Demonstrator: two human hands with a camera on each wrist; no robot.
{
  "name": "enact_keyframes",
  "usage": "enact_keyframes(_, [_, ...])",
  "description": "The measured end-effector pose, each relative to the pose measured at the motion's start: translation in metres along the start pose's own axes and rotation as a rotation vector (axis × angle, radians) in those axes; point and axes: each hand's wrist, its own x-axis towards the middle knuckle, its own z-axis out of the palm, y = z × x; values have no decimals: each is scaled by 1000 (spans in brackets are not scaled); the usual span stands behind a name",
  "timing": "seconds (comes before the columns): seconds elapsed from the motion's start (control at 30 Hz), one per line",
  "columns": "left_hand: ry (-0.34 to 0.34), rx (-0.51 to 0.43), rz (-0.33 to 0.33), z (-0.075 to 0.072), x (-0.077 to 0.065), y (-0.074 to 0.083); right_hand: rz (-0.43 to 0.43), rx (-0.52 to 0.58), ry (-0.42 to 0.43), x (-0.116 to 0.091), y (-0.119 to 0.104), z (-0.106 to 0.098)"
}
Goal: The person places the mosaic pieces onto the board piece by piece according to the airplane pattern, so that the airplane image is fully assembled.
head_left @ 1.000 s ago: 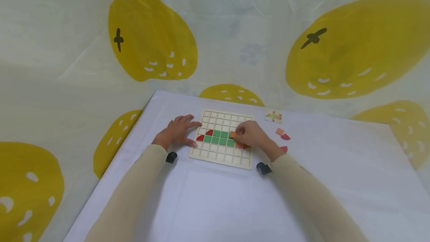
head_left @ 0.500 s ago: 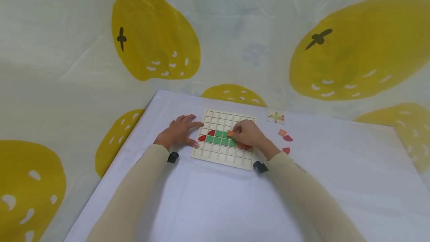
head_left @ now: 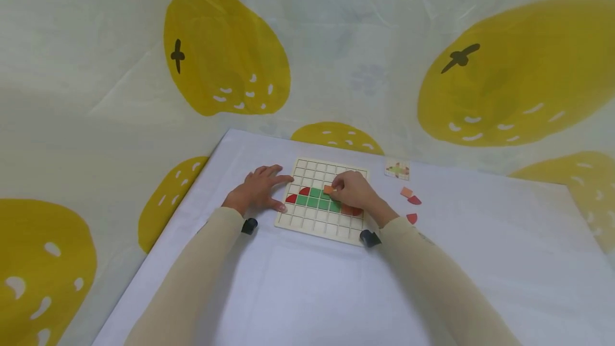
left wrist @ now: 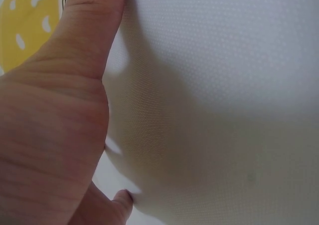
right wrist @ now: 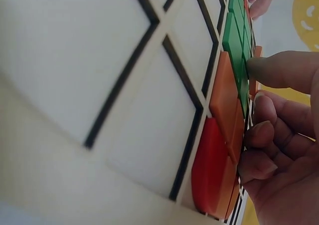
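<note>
A cream grid board [head_left: 314,226] lies on the white-covered table. My left hand [head_left: 259,188] has its fingers spread, thumb and index finger at the board's left edge. In the left wrist view, that hand [left wrist: 55,120] appears over the white cloth. Thumb and fingers of my right hand [head_left: 356,191] pinch an orange square tile [head_left: 328,189] at the upper row of green tiles [head_left: 312,202]. The right wrist view shows this orange tile [right wrist: 256,68] standing above the board's surface. Red rounded tiles [head_left: 291,199] are at the row's left. Other orange tiles [right wrist: 225,93] and a red one [right wrist: 208,170] sit below my right hand.
To the right of the board lie a loose orange square [head_left: 406,191] and two red rounded pieces, one [head_left: 415,200] touching it and one [head_left: 412,218] nearer. A small pattern card [head_left: 397,168] rests at the back edge. Behind hangs a lemon-print curtain [head_left: 336,57].
My right hand has shifted slightly left over the board with the orange tile. The left hand keeps its place at the edge. The whole head view has drifted a little.
</note>
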Motion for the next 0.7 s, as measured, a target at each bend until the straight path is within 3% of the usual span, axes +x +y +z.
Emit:
enact_keyframes(0.27, [1, 8, 9, -2, -1, 0, -56, -24, 32, 4, 0, 1])
enact_keyframes(0.7, [-1, 4, -8, -1, -1, 1, -12, 6, 65, 6, -2, 4])
